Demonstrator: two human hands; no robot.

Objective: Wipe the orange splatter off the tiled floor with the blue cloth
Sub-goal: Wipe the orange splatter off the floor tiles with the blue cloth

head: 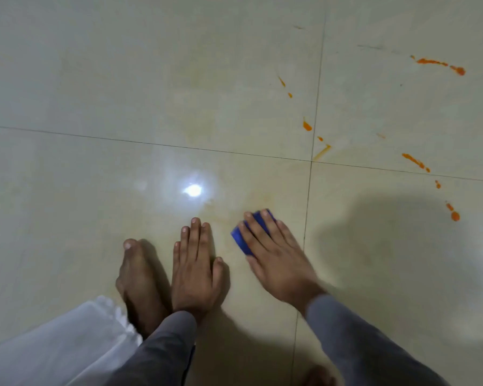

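Glossy tiled floor [151, 93], orange splatter [414, 160]; right hand [273, 254] flat on blue cloth [241, 238], left hand [195, 268] flat.

I see a glossy, smooth tiled floor [123, 93] mirroring a lamp, a soft matt blue cloth [241, 237], and grey fabric sleeves [360, 344].
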